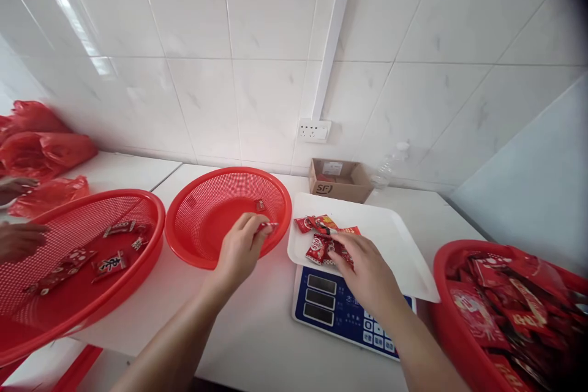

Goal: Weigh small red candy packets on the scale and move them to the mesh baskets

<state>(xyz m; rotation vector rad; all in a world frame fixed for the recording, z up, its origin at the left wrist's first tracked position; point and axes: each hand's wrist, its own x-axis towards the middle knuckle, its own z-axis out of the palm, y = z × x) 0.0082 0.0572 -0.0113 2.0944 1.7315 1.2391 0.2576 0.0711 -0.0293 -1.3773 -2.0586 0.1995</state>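
Observation:
My left hand (243,245) pinches a small red packet (267,225) over the right rim of the middle red basket (177,226), which has one small packet (260,204) lying inside. My right hand (362,263) is over the white scale tray (404,245), its fingers touching a small pile of red packets (316,248). Whether those fingers grip one of them is hard to see. Below the tray is the blue scale panel (340,312), partly covered by my right hand and arm.
A left red basket (158,214) holds several packets; another person's hands (21,242) are beside it. Red bags (46,147) lie at the far left. Behind the tray stand a cardboard box (340,187) and a clear bottle (390,165). A full red basket (443,263) is at right.

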